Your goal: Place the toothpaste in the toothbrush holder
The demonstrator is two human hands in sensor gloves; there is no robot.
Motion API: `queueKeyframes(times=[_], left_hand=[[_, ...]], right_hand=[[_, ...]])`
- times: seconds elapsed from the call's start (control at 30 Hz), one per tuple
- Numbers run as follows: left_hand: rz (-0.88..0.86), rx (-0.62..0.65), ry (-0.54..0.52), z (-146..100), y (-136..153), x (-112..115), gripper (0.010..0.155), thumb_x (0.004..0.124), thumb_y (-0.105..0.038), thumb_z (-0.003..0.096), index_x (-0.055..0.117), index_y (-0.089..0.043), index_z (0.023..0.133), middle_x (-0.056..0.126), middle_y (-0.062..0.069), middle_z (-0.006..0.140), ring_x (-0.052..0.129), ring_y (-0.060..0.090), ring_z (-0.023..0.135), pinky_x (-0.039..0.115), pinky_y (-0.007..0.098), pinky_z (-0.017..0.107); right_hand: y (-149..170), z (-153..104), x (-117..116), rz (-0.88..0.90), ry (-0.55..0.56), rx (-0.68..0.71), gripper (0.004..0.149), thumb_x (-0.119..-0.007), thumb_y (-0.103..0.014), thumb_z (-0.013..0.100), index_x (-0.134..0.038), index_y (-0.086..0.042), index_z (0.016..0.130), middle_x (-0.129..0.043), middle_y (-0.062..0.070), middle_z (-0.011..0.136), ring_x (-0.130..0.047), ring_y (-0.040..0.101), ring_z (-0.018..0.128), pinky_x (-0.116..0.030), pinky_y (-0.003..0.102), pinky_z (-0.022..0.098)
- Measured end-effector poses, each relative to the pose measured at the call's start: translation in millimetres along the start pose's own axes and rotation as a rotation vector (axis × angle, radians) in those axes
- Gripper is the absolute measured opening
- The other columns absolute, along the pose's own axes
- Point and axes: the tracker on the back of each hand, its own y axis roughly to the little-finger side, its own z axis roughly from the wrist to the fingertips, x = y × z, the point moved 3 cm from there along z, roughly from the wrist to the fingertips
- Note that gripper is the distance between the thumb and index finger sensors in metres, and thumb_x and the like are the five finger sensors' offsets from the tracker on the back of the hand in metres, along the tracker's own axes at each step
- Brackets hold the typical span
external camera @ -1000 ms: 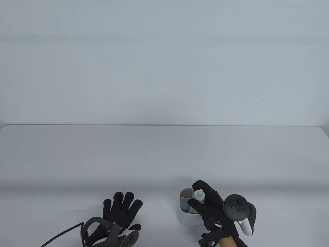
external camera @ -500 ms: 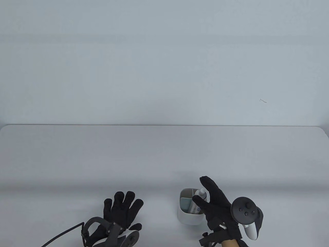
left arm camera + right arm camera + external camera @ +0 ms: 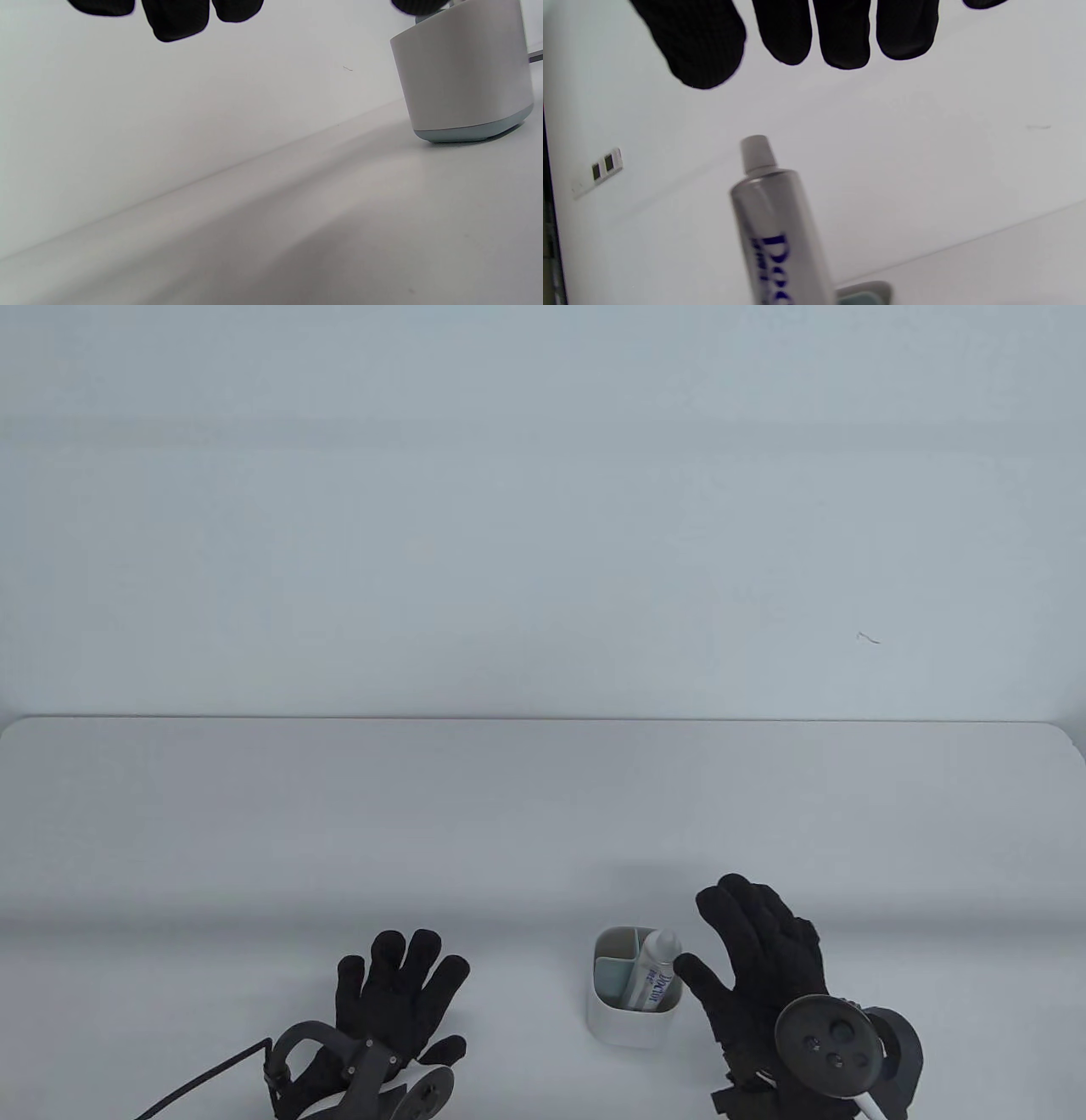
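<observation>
A white toothpaste tube [image 3: 655, 971] with blue lettering stands cap-up in the right compartment of the white toothbrush holder [image 3: 626, 1025] near the table's front edge. It also shows in the right wrist view [image 3: 774, 220], free of the fingers [image 3: 844, 34] above it. My right hand [image 3: 755, 954] is open with fingers spread just right of the holder, its thumb close to the tube but apart from it. My left hand [image 3: 399, 997] lies flat and open on the table, left of the holder. The holder also shows in the left wrist view [image 3: 464, 80].
The white table [image 3: 509, 814] stretches far beyond the holder to a pale wall. A black cable [image 3: 204, 1073] runs from the left wrist to the bottom edge. A small dark mark [image 3: 867, 638] is on the wall.
My right hand has let go of the toothpaste tube, opened, and moved right and back from the holder. The tube now stands in the holder. The left hand has barely moved.
</observation>
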Motion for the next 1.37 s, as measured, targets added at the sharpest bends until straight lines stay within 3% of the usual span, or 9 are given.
queueKeyframes(times=[0.13, 0.3, 0.37, 0.43, 0.9, 1.37], left_hand=[[0.026, -0.001, 0.000, 0, 0, -2, 0.079, 0.053, -0.059, 0.0561, 0.021, -0.015, 0.114, 0.038, 0.025, 0.122, 0.055, 0.059, 0.106, 0.054, 0.074, 0.066], [0.019, -0.022, 0.015, 0, 3, 1, 0.079, 0.052, -0.059, 0.0561, 0.020, -0.015, 0.114, 0.038, 0.025, 0.123, 0.055, 0.059, 0.106, 0.053, 0.074, 0.066], [0.021, -0.017, 0.035, 1, 3, 4, 0.079, 0.052, -0.059, 0.0562, 0.020, -0.015, 0.114, 0.038, 0.025, 0.123, 0.055, 0.059, 0.106, 0.053, 0.074, 0.066], [0.044, -0.017, 0.039, 2, 2, 5, 0.079, 0.052, -0.059, 0.0561, 0.020, -0.015, 0.114, 0.038, 0.025, 0.122, 0.055, 0.059, 0.106, 0.053, 0.074, 0.066], [0.061, -0.021, 0.047, 2, 2, 5, 0.079, 0.052, -0.059, 0.0562, 0.019, -0.015, 0.113, 0.038, 0.025, 0.122, 0.055, 0.059, 0.106, 0.053, 0.074, 0.066], [0.060, -0.012, 0.056, 3, 1, 6, 0.079, 0.052, -0.059, 0.0561, 0.019, -0.015, 0.113, 0.038, 0.025, 0.122, 0.055, 0.059, 0.106, 0.053, 0.074, 0.066]], right_hand=[[22, -4, -6, -0.202, -0.069, -0.033, 0.068, -0.074, -0.053, 0.055, -0.052, -0.022, 0.112, -0.049, 0.017, 0.122, -0.052, 0.055, 0.109, -0.038, 0.071, 0.070], [56, -23, -52, -0.496, -0.190, -0.001, 0.080, -0.069, -0.062, 0.053, -0.037, -0.024, 0.116, -0.038, 0.017, 0.124, -0.046, 0.059, 0.109, -0.039, 0.073, 0.068], [62, -22, -62, -0.471, -0.335, -0.029, 0.080, -0.067, -0.061, 0.055, -0.033, -0.023, 0.116, -0.032, 0.017, 0.125, -0.040, 0.059, 0.109, -0.037, 0.073, 0.068], [60, -22, -63, -0.450, -0.276, -0.018, 0.079, -0.068, -0.061, 0.054, -0.037, -0.022, 0.116, -0.037, 0.017, 0.124, -0.044, 0.059, 0.108, -0.039, 0.073, 0.068], [56, -23, -60, -0.425, -0.269, -0.035, 0.084, -0.068, -0.058, 0.055, -0.032, -0.011, 0.115, -0.035, 0.018, 0.124, -0.044, 0.057, 0.109, -0.038, 0.073, 0.068], [56, -23, -60, -0.411, -0.267, -0.036, 0.084, -0.067, -0.058, 0.056, -0.029, -0.012, 0.115, -0.036, 0.018, 0.124, -0.045, 0.057, 0.109, -0.038, 0.073, 0.068]])
